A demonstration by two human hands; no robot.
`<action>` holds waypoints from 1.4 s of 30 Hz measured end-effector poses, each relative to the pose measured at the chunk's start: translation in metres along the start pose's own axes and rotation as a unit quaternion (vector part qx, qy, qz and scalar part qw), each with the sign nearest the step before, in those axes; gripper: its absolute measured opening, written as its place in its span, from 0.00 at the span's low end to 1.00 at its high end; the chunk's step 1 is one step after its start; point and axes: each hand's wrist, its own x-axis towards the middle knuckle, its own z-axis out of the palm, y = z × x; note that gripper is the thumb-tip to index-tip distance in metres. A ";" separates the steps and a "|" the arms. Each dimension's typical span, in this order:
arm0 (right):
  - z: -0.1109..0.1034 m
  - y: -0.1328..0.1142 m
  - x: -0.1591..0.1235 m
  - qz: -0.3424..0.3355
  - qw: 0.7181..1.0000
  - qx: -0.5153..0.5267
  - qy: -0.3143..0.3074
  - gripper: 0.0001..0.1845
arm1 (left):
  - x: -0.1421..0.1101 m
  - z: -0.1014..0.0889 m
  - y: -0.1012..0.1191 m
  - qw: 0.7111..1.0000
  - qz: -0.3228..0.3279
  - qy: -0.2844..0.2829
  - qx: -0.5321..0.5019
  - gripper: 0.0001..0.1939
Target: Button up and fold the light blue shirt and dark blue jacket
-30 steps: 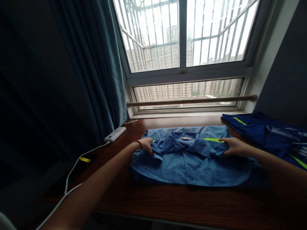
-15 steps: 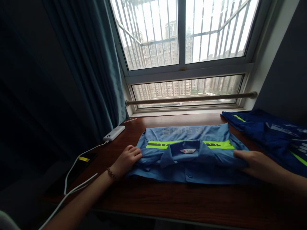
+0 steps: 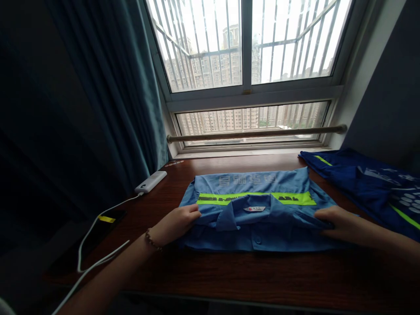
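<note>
A blue collared shirt [image 3: 278, 238] lies folded on the brown wooden table [image 3: 210, 273], its collar and a small white label facing up. Behind the collar show a yellow-green reflective strip and faint grey lettering. My left hand [image 3: 182, 221], with a beaded bracelet at the wrist, is closed on the shirt's left side near the shoulder. On the opposite shoulder, my right hand [image 3: 339, 222] pinches the fabric between thumb and fingers. The undersides of both grips are hidden by cloth.
A darker blue garment [image 3: 357, 175] with yellow-green strips lies at the right. On the left are a white power bank [image 3: 151, 182] with a white cable [image 3: 98, 262] and a dark flat object with a yellow tag [image 3: 106, 219]. A window and rail stand behind.
Both hands have drawn the collar part of the shirt toward me, uncovering the reflective strip and lettering. My left hand first moved outward, then slightly back in. The view has shifted slightly.
</note>
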 end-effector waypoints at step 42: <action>0.072 -0.049 0.051 0.074 0.933 0.344 0.077 0.22 | 0.052 0.043 0.045 0.583 -0.329 -0.028 -0.742 0.09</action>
